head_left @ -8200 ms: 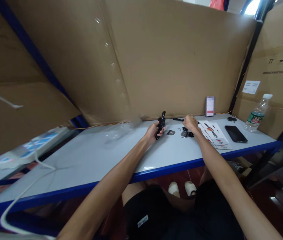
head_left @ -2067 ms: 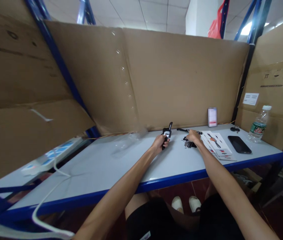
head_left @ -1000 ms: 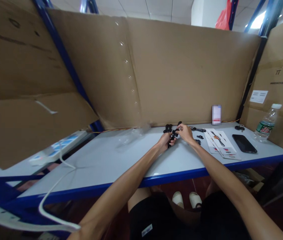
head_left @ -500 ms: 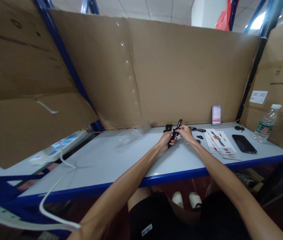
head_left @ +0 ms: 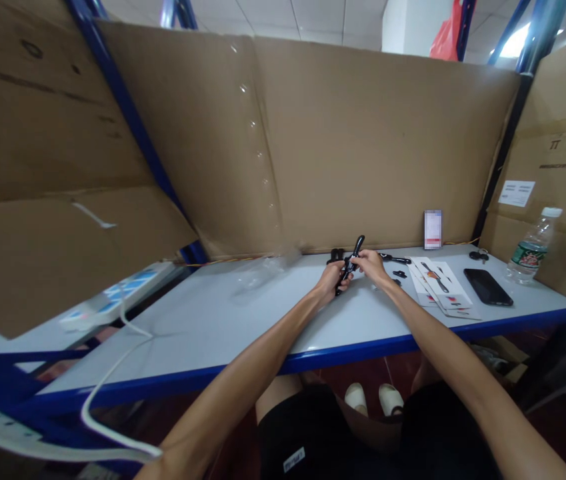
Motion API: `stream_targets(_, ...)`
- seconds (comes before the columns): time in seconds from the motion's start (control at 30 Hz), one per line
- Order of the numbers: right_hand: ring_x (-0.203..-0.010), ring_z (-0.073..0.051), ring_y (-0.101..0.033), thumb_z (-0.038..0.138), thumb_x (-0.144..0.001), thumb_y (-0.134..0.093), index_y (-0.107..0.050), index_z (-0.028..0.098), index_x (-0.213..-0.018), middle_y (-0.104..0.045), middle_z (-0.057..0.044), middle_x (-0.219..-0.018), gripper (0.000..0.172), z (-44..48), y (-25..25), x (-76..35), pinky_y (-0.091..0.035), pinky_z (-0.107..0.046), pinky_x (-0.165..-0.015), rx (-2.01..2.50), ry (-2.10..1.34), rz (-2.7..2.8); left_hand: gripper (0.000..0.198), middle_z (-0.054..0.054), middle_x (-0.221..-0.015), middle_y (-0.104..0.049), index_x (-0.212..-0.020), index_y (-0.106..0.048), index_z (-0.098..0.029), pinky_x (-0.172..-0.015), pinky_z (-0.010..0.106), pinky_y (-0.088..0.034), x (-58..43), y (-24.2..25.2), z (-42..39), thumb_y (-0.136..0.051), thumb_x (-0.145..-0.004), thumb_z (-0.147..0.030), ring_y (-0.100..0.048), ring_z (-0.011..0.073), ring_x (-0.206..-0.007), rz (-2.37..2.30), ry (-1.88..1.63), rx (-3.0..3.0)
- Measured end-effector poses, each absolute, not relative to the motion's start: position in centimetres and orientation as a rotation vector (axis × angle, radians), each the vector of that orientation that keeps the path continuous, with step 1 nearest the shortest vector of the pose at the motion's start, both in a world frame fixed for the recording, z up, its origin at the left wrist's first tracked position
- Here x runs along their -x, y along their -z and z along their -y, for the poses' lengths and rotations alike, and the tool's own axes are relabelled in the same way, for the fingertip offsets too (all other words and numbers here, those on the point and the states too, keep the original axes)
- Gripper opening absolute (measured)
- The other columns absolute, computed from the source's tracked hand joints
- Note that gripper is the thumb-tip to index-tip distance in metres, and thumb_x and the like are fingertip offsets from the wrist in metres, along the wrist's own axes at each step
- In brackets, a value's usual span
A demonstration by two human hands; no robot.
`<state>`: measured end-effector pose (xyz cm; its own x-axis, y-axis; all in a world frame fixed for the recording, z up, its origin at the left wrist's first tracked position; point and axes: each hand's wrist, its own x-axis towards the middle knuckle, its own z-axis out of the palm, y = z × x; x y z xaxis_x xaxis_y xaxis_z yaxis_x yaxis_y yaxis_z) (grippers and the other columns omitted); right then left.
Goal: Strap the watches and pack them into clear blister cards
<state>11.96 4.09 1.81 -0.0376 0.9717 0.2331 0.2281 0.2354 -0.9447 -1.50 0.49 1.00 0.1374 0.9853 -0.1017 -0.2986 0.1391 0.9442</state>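
My left hand is closed round a slim black handle-shaped tool and holds it upright over the grey table. My right hand pinches the same tool near its middle, fingers together. Whatever small part sits under the right fingers is too small to make out. Small black parts lie on the table just right of my hands, and another black piece lies behind them.
Printed leaflets, a black phone, a water bottle and keys lie to the right. A small card leans on the cardboard wall. A clear plastic bag lies left; a power strip with white cable sits far left.
My right hand left the small parts on the table and came over to the black tool in my left hand. Both hands now work on it; the tool tilted slightly.
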Motion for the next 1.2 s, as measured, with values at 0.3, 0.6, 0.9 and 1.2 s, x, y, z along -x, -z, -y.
stream_targets(0.3,-0.051,-0.011,-0.053,0.034,-0.072,-0.070,-0.058,0.020,-0.070,-0.055,0.006,-0.052,0.019,-4.7,-1.4,-12.0,-0.038,-0.019,-0.049,1.169,-0.849,1.509,0.016,-0.001,-0.053,-0.052,-0.090,-0.057,-0.016,-0.035,0.018,-0.016,1.2,-0.7,-0.4,-0.049,-0.096,-0.030,-0.032,0.0067,-0.034,-0.980,-1.252,-1.111)
stream_targets(0.6,-0.058,-0.013,-0.056,0.030,-0.070,-0.068,-0.057,0.020,-0.073,-0.059,0.004,-0.061,0.014,-5.3,-1.1,-11.9,-0.042,-0.022,-0.056,1.058,-0.776,1.524,0.019,-0.005,-0.050,-0.050,-0.089,-0.056,-0.018,-0.036,0.017,-0.014,1.3,-0.4,-0.4,-0.062,-0.094,-0.035,-0.031,0.0048,-0.033,-0.959,-1.319,-1.215)
stream_targets(0.9,-0.061,-0.014,-0.055,0.034,-0.072,-0.068,-0.055,0.022,-0.074,-0.058,0.005,-0.062,0.019,-4.6,-1.3,-12.0,-0.041,-0.022,-0.057,0.979,-0.719,1.554,0.018,-0.006,-0.052,-0.050,-0.089,-0.054,-0.019,-0.038,0.018,-0.015,1.5,-0.5,-0.2,-0.066,-0.093,-0.032,-0.032,0.0041,-0.035,-0.919,-1.332,-1.309)
stream_targets(1.2,-0.068,-0.017,-0.064,0.040,-0.092,-0.054,-0.066,0.020,-0.082,-0.068,-0.001,-0.071,0.025,-5.5,-3.0,-14.7,-0.049,-0.025,-0.068,1.073,-0.530,1.454,0.027,-0.008,-0.057,-0.047,-0.091,-0.046,-0.022,-0.040,0.017,-0.012,1.5,-0.9,-0.5,-0.067,-0.094,-0.040,-0.028,0.0026,-0.037,-0.888,-1.385,-1.121)
